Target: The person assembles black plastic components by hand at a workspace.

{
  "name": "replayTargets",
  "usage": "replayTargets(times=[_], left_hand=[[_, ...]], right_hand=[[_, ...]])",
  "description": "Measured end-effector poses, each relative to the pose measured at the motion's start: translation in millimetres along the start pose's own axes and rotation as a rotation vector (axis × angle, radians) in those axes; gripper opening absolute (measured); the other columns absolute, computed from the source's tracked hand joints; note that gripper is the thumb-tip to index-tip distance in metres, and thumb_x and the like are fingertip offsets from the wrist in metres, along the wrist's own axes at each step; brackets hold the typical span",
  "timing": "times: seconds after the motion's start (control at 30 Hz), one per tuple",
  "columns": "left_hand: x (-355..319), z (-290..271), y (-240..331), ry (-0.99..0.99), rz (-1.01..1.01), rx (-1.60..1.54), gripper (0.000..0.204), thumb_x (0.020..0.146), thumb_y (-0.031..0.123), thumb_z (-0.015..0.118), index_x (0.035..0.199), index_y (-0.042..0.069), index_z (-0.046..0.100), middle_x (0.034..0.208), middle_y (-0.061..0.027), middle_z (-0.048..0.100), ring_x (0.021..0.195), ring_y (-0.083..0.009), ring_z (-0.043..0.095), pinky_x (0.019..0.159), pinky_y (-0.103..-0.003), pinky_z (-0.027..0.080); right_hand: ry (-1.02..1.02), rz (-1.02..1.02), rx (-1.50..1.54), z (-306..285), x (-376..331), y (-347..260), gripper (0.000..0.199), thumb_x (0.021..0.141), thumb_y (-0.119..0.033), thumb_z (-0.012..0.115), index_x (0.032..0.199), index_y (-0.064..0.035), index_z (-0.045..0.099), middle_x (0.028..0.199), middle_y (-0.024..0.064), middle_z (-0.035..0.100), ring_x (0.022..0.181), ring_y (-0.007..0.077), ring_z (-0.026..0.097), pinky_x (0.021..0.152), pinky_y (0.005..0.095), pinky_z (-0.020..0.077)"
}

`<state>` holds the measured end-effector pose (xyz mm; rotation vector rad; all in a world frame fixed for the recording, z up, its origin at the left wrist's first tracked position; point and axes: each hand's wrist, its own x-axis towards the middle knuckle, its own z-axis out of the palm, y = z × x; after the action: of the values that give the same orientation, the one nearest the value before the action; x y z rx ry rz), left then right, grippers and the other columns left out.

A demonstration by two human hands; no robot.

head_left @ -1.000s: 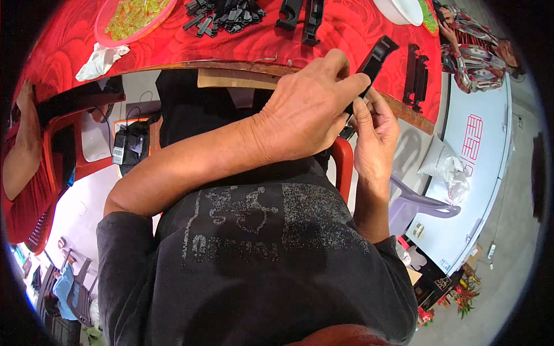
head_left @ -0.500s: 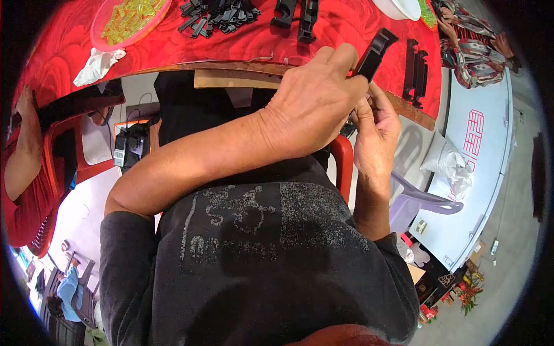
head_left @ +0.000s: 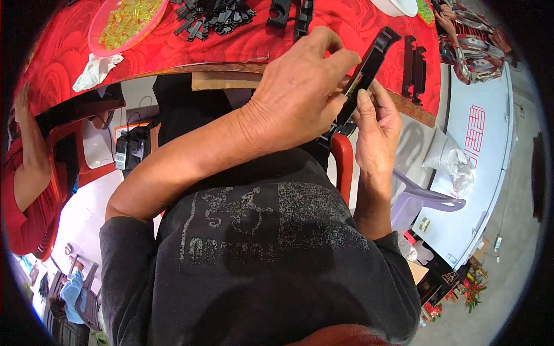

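Observation:
A long, narrow black plastic piece (head_left: 376,56) with a hooked end slants between my two hands, in front of the table edge. My right hand (head_left: 378,130) is closed on its right side, thumb lying against the lower part. From the left, my left hand (head_left: 303,86) reaches over with curled fingers; its thumb presses on the piece's left edge, and its other fingertips are partly hidden. A small yellowish strip shows inside the channel beside my left fingers. The piece's lower end shows below my left thumb, over the red chair arm (head_left: 343,161).
On the red-covered table (head_left: 225,49) are a pink bowl (head_left: 96,46) of yellow clear pieces, small black parts (head_left: 213,20), more long black pieces (head_left: 413,72), a white bowl (head_left: 401,7) and a crumpled white cloth (head_left: 97,72). People sit at left (head_left: 32,179) and far right (head_left: 473,43).
My left hand has shifted a little left and its fingers have loosened, exposing more of the black piece. My right thumb now rests on the piece's side.

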<state>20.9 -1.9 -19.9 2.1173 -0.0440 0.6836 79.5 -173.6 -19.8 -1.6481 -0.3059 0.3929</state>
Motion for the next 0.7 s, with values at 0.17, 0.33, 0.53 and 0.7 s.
replayTargets(times=[0.17, 0.33, 0.53, 0.7], left_hand=[[-5, -1, 0, -0.003, -0.009, -0.048, 0.039, 0.077, 0.008, 0.075, 0.114, 0.005, 0.063, 0.108, -0.0163, 0.056, 0.091, -0.0333, 0.064, 0.074, -0.041, 0.054], [-7, -2, 0, -0.013, -0.038, -0.086, 0.031, 0.08, 0.006, 0.073, 0.109, 0.003, 0.065, 0.106, -0.0155, 0.057, 0.091, -0.0324, 0.064, 0.074, -0.041, 0.053], [-1, 1, 4, -0.032, 0.048, 0.013, 0.023, 0.079, 0.004, 0.072, 0.102, 0.004, 0.067, 0.11, -0.0158, 0.058, 0.091, -0.0315, 0.062, 0.075, -0.041, 0.052], [5, 9, 13, -0.122, 0.175, 0.208, 0.023, 0.075, 0.006, 0.068, 0.098, 0.004, 0.068, 0.127, -0.0175, 0.052, 0.118, -0.0372, 0.047, 0.094, -0.048, 0.041]], right_hand=[[0.001, 0.052, 0.058, -2, 2, -1, 0.038, 0.101, -0.011, 0.058, 0.135, 0.0055, 0.053, 0.106, 0.0049, 0.066, 0.09, 0.0102, 0.061, 0.08, 0.0254, 0.0516], [0.018, 0.115, 0.157, 1, 3, -10, 0.035, 0.102, -0.015, 0.058, 0.132, 0.0029, 0.057, 0.107, 0.0056, 0.068, 0.087, 0.0101, 0.064, 0.075, 0.0275, 0.0542], [0.022, 0.109, 0.154, -5, 6, -4, 0.035, 0.101, -0.019, 0.06, 0.129, 0.001, 0.06, 0.109, 0.0045, 0.069, 0.09, 0.0095, 0.065, 0.073, 0.0251, 0.0535], [0.063, 0.128, 0.096, -6, 6, 0, 0.036, 0.101, -0.021, 0.062, 0.129, 0.0005, 0.06, 0.109, 0.0025, 0.068, 0.092, 0.0087, 0.064, 0.073, 0.0235, 0.0527]])
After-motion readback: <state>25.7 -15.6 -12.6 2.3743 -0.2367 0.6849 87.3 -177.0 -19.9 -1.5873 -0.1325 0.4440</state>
